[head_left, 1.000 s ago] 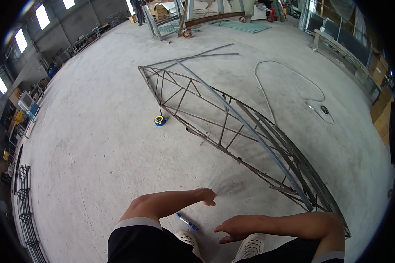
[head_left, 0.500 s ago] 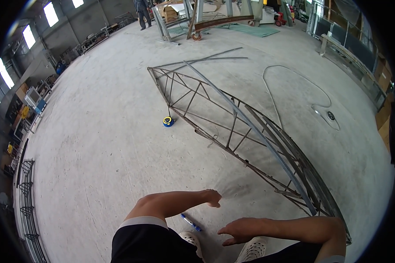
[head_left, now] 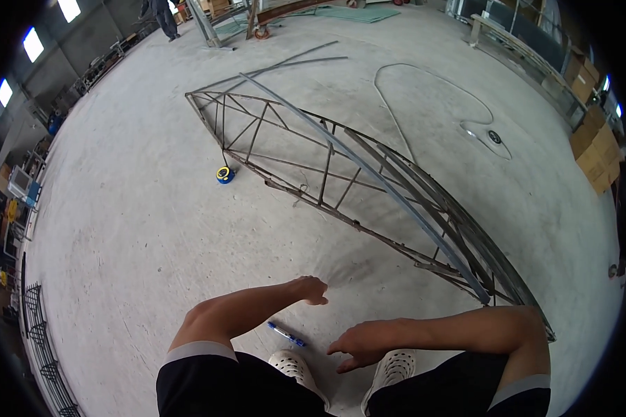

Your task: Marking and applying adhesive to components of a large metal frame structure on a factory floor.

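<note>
My left hand [head_left: 313,289] hangs above the concrete floor, fingers loosely apart and nothing visible in them. Lower and to its right, my right hand [head_left: 358,345] is held over my shoes, with thumb and fingers spread and no object in it. A blue-and-white marker pen [head_left: 286,333] lies on the floor between my forearms, touched by neither hand. Ahead, a long curved lattice truss of rusty steel bars [head_left: 325,170] rests on the floor. A grey metal bar [head_left: 368,169] lies lengthwise over it. Beside its far left part sits a blue-and-yellow tape measure [head_left: 225,175].
Two thin metal bars [head_left: 295,61] cross beyond the truss. A pale cable [head_left: 435,71] loops over the floor at right, near a dark round object [head_left: 494,137]. Cardboard boxes [head_left: 597,149] stand far right, black lattice frames [head_left: 42,326] lie far left. A person [head_left: 161,17] stands at the back.
The whole view has shifted, so the truss, tape measure and bars appear further left and higher. Both hands keep nearly the same pose; the pen still lies on the floor.
</note>
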### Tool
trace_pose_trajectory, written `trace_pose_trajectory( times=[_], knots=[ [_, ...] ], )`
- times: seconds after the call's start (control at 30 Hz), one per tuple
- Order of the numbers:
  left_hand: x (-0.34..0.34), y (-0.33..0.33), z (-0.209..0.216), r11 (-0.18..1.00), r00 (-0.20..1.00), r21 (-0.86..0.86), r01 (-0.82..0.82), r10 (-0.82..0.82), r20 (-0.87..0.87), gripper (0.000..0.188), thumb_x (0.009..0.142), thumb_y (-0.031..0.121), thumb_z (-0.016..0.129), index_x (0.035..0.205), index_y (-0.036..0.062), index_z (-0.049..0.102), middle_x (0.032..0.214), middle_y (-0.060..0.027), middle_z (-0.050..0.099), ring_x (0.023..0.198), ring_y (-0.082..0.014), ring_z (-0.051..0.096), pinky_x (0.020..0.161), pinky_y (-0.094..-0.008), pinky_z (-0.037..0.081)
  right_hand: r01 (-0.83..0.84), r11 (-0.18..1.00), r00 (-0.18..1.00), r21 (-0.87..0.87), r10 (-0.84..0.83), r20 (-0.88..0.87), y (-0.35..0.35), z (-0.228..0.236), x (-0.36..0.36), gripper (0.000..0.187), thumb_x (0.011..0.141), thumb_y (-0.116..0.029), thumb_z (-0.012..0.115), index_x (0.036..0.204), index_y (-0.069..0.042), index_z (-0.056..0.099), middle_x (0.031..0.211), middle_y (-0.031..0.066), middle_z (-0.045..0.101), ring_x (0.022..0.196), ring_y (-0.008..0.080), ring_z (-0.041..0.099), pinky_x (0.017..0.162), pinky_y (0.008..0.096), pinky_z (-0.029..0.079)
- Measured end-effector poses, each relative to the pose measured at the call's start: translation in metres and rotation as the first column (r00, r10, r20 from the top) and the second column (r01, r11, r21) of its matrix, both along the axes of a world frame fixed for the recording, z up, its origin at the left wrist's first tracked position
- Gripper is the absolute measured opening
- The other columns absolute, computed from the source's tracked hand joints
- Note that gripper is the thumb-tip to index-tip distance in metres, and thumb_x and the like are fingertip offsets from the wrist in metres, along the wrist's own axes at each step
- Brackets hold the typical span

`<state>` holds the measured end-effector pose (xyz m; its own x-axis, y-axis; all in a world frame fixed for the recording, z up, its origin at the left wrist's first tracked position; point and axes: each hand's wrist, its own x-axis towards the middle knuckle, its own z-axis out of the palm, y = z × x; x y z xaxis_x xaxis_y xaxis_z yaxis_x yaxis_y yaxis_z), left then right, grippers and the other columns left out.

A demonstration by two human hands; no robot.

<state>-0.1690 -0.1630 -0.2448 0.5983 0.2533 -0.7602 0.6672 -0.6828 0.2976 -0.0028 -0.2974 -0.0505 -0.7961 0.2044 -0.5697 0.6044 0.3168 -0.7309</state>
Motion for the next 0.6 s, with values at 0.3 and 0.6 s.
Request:
trace_pose_trajectory(
  times=[0.3,0.6],
  knots=[
    [0.002,0.000,-0.005,1.000,1.000,0.006,-0.002,0.002,0.006,0.057,0.089,0.050,0.060,0.129,0.0090,0.059,0.123,-0.0175,0.063,0.118,-0.0363,0.057,0.098,-0.0465,0.046,-0.031,0.999,0.998,-0.006,0.032,0.049,0.001,0.002,0.000,0.060,0.095,-0.048,0.056,0.137,-0.006,0.049,0.119,0.0228,0.064,0.111,0.0394,0.060,0.095,0.0461,0.047],
    [-0.003,-0.005,-0.006,0.996,0.999,0.089,-0.004,0.001,0.033,0.057,0.088,0.051,0.060,0.128,0.0101,0.059,0.122,-0.0187,0.062,0.118,-0.0393,0.056,0.098,-0.0475,0.046,-0.037,0.999,0.998,-0.003,0.037,0.041,0.001,0.000,-0.002,0.060,0.095,-0.047,0.056,0.137,-0.006,0.050,0.118,0.0233,0.064,0.111,0.0402,0.060,0.093,0.0468,0.048]
  ],
)
